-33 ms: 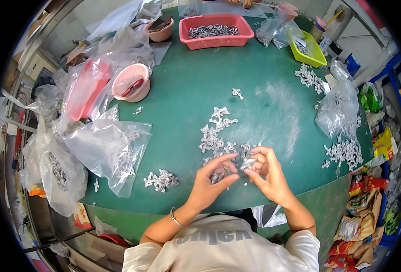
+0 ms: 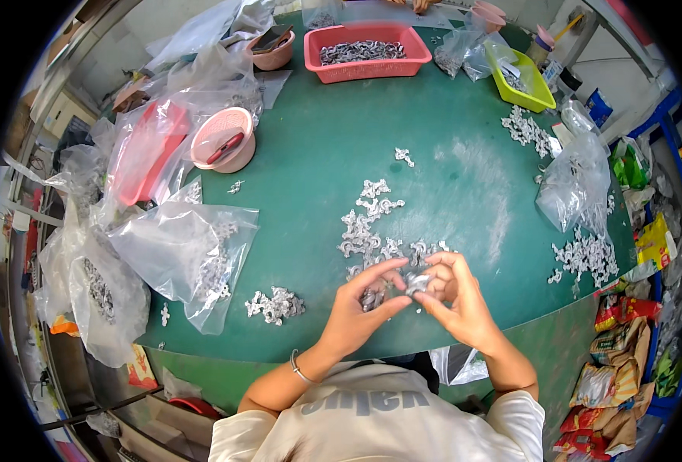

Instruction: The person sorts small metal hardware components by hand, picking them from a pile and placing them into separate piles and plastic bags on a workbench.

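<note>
My left hand (image 2: 356,312) and my right hand (image 2: 458,299) meet over the near edge of the green table (image 2: 318,162). Together they pinch a small silver metal part (image 2: 415,282) between the fingertips. A few more of these parts (image 2: 372,299) rest in my left palm. Just beyond my fingers a loose scatter of the same silver parts (image 2: 368,223) runs up the table. A smaller heap (image 2: 277,304) lies to the left of my left hand.
Clear plastic bags with parts (image 2: 179,254) crowd the left side, beside a pink bowl (image 2: 221,138). A red basket of parts (image 2: 365,50) and a yellow-green tray (image 2: 519,77) stand at the back. On the right are another bag (image 2: 576,181) and pile (image 2: 583,258).
</note>
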